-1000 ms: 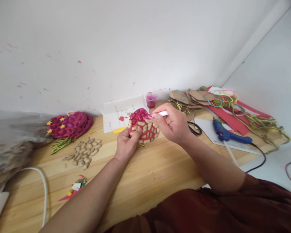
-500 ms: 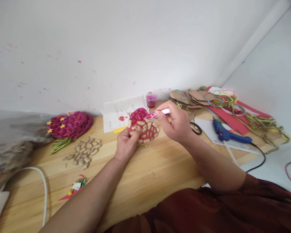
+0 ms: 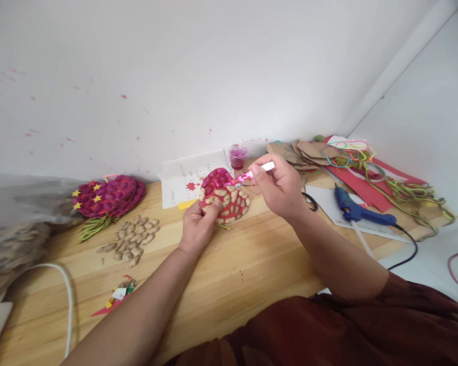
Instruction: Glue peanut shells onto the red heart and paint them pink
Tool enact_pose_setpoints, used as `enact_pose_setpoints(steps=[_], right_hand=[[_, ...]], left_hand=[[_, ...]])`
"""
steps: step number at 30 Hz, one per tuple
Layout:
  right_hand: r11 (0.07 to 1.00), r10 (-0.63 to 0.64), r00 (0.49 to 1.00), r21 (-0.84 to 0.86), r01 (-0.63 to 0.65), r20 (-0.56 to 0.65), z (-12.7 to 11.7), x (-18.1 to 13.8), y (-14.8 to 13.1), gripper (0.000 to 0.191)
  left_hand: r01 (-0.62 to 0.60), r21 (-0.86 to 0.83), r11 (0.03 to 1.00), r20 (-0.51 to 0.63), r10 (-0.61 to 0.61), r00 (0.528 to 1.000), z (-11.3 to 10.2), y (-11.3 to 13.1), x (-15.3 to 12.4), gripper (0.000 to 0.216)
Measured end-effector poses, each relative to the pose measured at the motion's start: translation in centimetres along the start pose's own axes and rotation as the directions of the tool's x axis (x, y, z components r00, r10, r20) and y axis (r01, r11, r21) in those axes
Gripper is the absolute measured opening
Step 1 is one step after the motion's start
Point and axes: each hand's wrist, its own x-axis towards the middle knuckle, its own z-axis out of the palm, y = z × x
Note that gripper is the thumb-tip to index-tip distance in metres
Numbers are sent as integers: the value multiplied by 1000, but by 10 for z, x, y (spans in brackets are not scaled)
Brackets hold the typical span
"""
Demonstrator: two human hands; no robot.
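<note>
Between the thumb and fingers of my left hand [image 3: 199,223] is a round red disc [image 3: 234,206] covered with glued-on peanuts. The peanuts on its upper left part are painted magenta; the others are bare tan. My right hand [image 3: 278,185] is closed around a white-handled paintbrush [image 3: 267,166] with magenta paint along its lower length. The brush tip meets the disc near the border of the painted peanuts. Behind the disc stands a clear plastic cup [image 3: 238,156] with magenta liquid in it.
Loose peanuts [image 3: 133,236] and finished magenta discs [image 3: 109,195] with yellow stars lie at left, by a plastic bag of peanuts [image 3: 13,254]. At right are cardboard rounds [image 3: 290,152], a blue glue gun [image 3: 366,213] with its cord, and green yarn [image 3: 412,190]. Printed paper [image 3: 175,180] lies behind.
My right hand has shifted slightly right, and the brush shows more of its magenta length. My left hand keeps the disc in nearly the same place.
</note>
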Motion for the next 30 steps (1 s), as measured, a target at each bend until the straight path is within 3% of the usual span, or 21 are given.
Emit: enact_pose_setpoints(steps=[18, 30], right_hand=[[996, -14, 1000, -86, 13, -16, -1, -1, -4, 18], [1000, 9, 999, -23, -10, -45, -1, 0, -4, 18]], left_hand=[[-9, 38, 999, -16, 10, 1000, 1, 2, 0, 33], [-46, 60, 997, 10, 46, 999, 1, 3, 0, 30]])
